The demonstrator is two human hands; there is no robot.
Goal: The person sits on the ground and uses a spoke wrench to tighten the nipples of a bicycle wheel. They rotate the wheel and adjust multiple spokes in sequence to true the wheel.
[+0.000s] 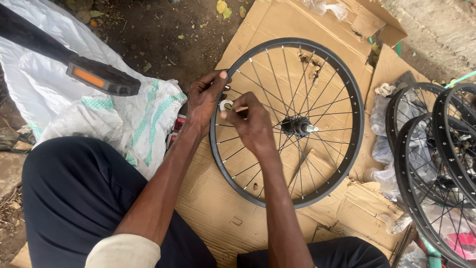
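Observation:
A black bicycle wheel rim [342, 74] with thin metal spokes and a dark hub [296, 126] lies flat on brown cardboard [223, 208]. My left hand [204, 101] grips the rim's left edge, thumb over the top. My right hand [252, 124] is just inside the rim, fingers pinched on a small round whitish tool [226, 105] at a spoke end by the rim. Both forearms reach in from the bottom of the view.
A black pedal with an orange reflector [101, 78] on a crank juts in at upper left over white and green sacking [144, 119]. Several more black spoked wheels [436, 144] lie at the right on plastic bags. Bare soil with leaves is at the top.

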